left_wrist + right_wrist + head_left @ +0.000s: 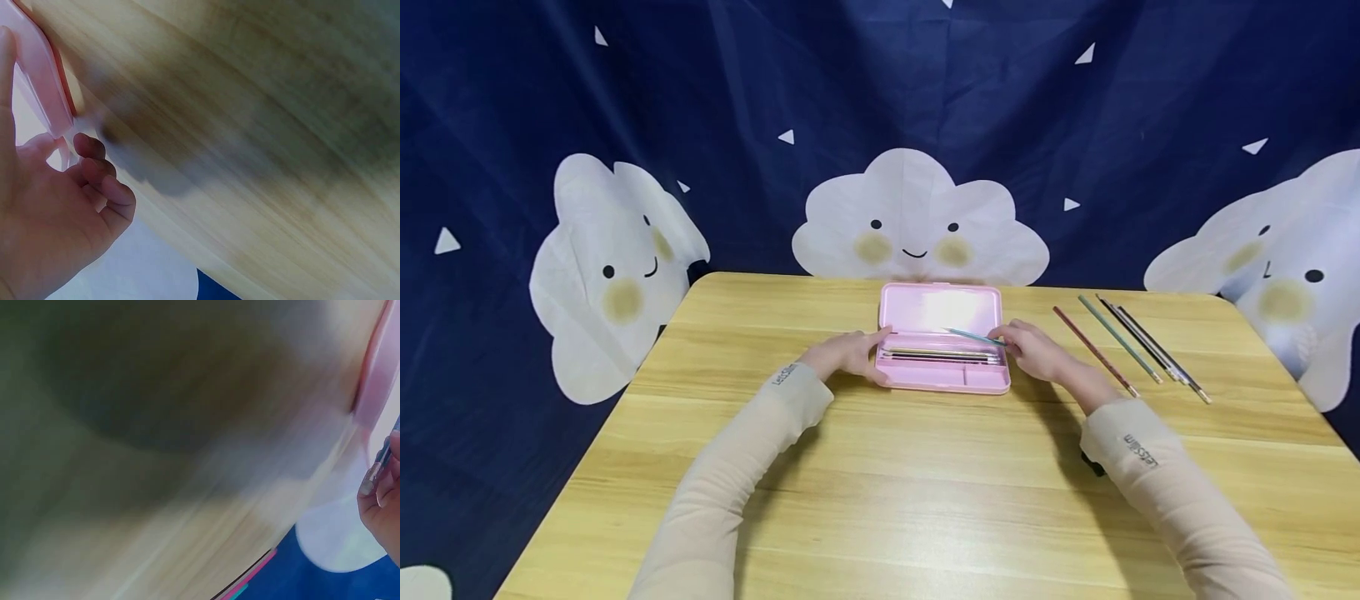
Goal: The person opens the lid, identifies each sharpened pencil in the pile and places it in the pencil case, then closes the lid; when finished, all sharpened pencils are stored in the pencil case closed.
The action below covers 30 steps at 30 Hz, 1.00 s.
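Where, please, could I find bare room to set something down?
The table is bare between the sleeves, before the pink case, and left of the left hand. It is crowded at the case and, right of the right hand, around the loose pencils.

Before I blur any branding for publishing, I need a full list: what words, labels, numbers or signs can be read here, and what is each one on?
"LetsSlim": left sleeve, near the cuff.
"LetsSlim": right sleeve, near the cuff.
Any print on the pencils is too small to read.
No lettering shows on the pink pencil case or the blue backdrop.
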Each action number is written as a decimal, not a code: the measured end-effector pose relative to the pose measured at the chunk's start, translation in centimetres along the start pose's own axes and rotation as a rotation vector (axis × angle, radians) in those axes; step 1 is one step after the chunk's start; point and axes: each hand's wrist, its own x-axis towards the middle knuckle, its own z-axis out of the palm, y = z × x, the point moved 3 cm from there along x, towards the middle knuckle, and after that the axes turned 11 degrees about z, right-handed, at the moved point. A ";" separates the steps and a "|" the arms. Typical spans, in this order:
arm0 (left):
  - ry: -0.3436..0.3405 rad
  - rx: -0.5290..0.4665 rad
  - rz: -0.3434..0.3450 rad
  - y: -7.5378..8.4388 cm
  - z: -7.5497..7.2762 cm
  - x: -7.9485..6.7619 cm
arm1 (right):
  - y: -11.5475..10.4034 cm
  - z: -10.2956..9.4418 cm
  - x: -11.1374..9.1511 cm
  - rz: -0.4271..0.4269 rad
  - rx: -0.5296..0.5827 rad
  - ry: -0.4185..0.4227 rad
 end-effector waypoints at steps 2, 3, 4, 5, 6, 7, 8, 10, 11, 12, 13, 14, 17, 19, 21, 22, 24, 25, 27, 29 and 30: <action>0.000 0.005 0.003 0.1 -0.1 0.0 | -0.7 0.2 0.4 -0.037 -0.028 0.005; 0.003 0.012 0.008 0.1 -0.1 0.1 | -1.0 0.3 0.6 -0.053 -0.040 0.007; 0.004 0.018 0.015 0.2 -0.2 0.1 | -1.4 0.4 0.8 -0.068 -0.052 0.008; 0.006 0.023 0.020 0.2 -0.2 0.2 | -1.7 0.6 1.0 -0.079 -0.062 0.009; 0.009 0.030 0.025 0.2 -0.3 0.2 | -2.0 0.7 1.2 -0.085 -0.075 0.006; 0.011 0.034 0.029 0.2 -0.3 0.2 | -2.3 0.8 1.4 -0.089 -0.083 0.004; 0.014 0.039 0.033 0.2 -0.3 0.2 | -2.6 1.0 1.7 -0.091 -0.088 0.004; 0.017 0.041 0.038 0.2 -0.3 0.2 | -3.1 1.3 2.1 -0.093 -0.103 0.005; 0.017 0.043 0.039 0.2 -0.3 0.2 | -3.3 1.4 2.3 -0.093 -0.112 0.006; 0.018 0.043 0.039 0.3 -0.3 0.2 | -3.5 1.6 2.5 -0.088 -0.121 0.001; 0.018 0.043 0.039 0.3 -0.4 0.2 | -3.6 1.8 2.7 -0.084 -0.125 -0.004; 0.018 0.044 0.041 0.3 -0.4 0.2 | -3.8 1.9 2.8 -0.078 -0.133 -0.013; 0.018 0.038 0.039 0.3 -0.4 0.2 | -4.1 2.3 3.3 -0.059 -0.159 -0.039; 0.017 0.031 0.034 0.3 -0.3 0.2 | -4.3 2.6 3.6 -0.048 -0.171 -0.063; 0.014 0.025 0.027 0.2 -0.3 0.2 | -4.4 2.9 3.8 -0.038 -0.188 -0.089; 0.012 0.023 0.021 0.2 -0.3 0.1 | -4.4 3.0 3.9 -0.032 -0.197 -0.103; 0.009 0.020 0.015 0.2 -0.3 0.1 | -4.4 3.3 4.0 -0.021 -0.213 -0.127; 0.009 0.018 0.012 0.2 -0.2 0.1 | -4.4 3.4 4.0 -0.017 -0.224 -0.135; 0.010 0.017 0.009 0.1 -0.2 0.0 | -4.5 3.5 4.1 -0.020 -0.252 -0.141; 0.011 0.018 0.008 0.2 -0.2 0.0 | -4.5 3.6 4.1 -0.029 -0.277 -0.140; 0.013 0.023 0.009 0.2 -0.2 0.0 | -4.5 3.6 4.1 -0.034 -0.291 -0.141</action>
